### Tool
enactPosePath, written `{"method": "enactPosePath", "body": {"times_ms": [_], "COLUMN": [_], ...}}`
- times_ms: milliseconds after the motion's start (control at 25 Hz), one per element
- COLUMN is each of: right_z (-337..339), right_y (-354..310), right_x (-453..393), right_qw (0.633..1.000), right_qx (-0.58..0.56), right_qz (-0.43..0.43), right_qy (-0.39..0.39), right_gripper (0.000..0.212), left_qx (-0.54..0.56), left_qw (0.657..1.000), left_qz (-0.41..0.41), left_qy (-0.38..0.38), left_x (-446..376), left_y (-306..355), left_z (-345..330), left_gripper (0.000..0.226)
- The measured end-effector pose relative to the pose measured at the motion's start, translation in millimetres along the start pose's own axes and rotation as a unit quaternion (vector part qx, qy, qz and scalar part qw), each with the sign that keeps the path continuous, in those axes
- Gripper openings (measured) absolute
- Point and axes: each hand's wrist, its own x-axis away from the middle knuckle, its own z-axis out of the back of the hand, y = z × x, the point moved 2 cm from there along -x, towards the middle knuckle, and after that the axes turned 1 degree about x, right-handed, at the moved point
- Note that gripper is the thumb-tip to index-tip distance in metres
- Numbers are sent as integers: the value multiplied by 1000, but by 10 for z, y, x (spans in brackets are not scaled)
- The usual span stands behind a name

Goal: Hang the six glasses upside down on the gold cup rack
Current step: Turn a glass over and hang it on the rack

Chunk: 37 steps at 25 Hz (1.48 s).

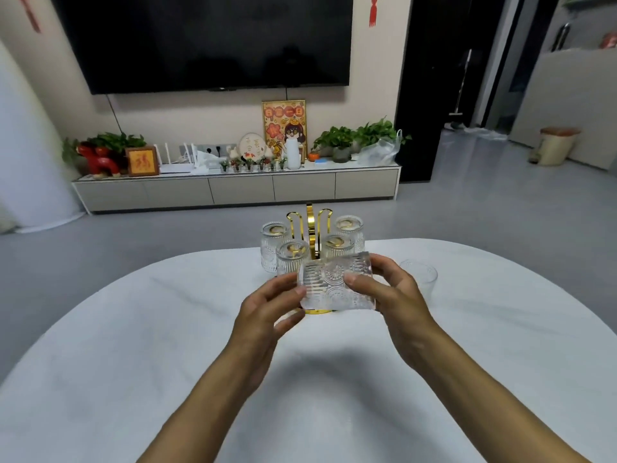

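The gold cup rack (310, 225) stands at the far middle of the white table (140, 345). Several embossed clear glasses hang upside down on it, among them a back-left glass (272, 240), a front-left glass (291, 260) and a back-right glass (350, 230). One embossed glass (337, 284) lies on its side in the air just in front of the rack. My left hand (267, 315) grips its left end and my right hand (397, 295) its right end. Another clear glass (420, 279) stands upright on the table, right of my right hand.
Beyond the table's far edge lies grey floor, then a low TV cabinet (233, 190) with plants and ornaments under a wall-mounted TV (207, 41). A bin (557, 145) stands at the far right.
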Motion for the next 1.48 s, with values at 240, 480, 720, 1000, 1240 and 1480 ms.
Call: {"method": "enactPosePath", "body": {"times_ms": [240, 480, 720, 1000, 1240, 1480], "right_z": [-383, -421, -661, -633, -601, -605], "right_y": [-197, -455, -275, -156, -158, -121], "right_x": [-323, -1274, -1948, -1970, -1942, -1964], "right_qw": [993, 985, 829, 831, 824, 820], "right_qx": [-85, 127, 521, 506, 512, 521], "right_qz": [5, 73, 189, 224, 237, 234], "right_qy": [-79, -91, -71, -49, -46, -38], "right_gripper": [67, 49, 34, 32, 32, 33], "left_qx": [39, -2, -248, -357, -444, -513], "left_qw": [999, 991, 946, 922, 887, 852], "left_qz": [-28, -124, -173, -123, -82, -63], "left_qy": [-17, 45, 118, 82, 96, 79], "left_x": [-300, -1120, -2045, -2627, -2889, -2908], "left_y": [458, 1147, 1326, 1011, 734, 435], "left_z": [212, 533, 478, 249, 159, 124], "left_gripper": [56, 52, 83, 80, 77, 80]}}
